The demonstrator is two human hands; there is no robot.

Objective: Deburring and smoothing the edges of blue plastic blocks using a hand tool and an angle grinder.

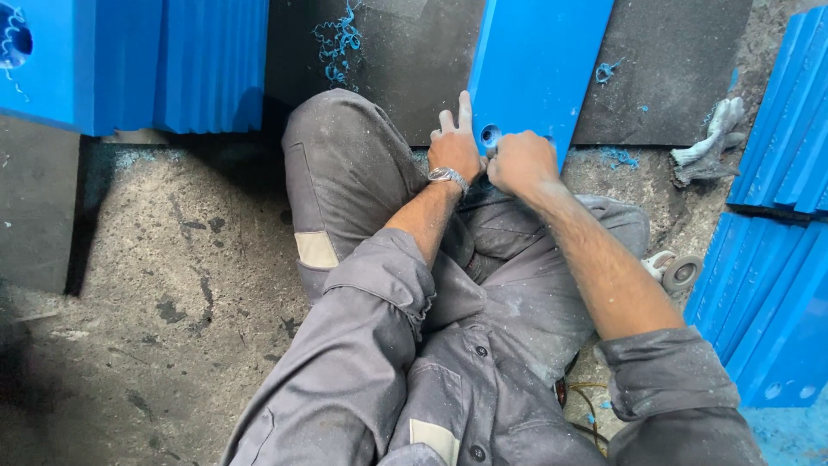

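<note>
I'm sitting cross-legged on a dusty concrete floor [172,259], w/ a long flat blue plastic board [535,60] lying on a black mat [414,52] in front of my knees, its near end pulled close so I can reach the round hole [490,135] there. My left hand [454,148] lies flat, fingers out, pinning the board's edge steady. My right hand [521,161] is clenched beside the hole; can't tell what it grips. Blue shavings [338,39] scattered about. Stacked blue boards [776,259] at right, grey work glove [709,142] nearby.
</note>
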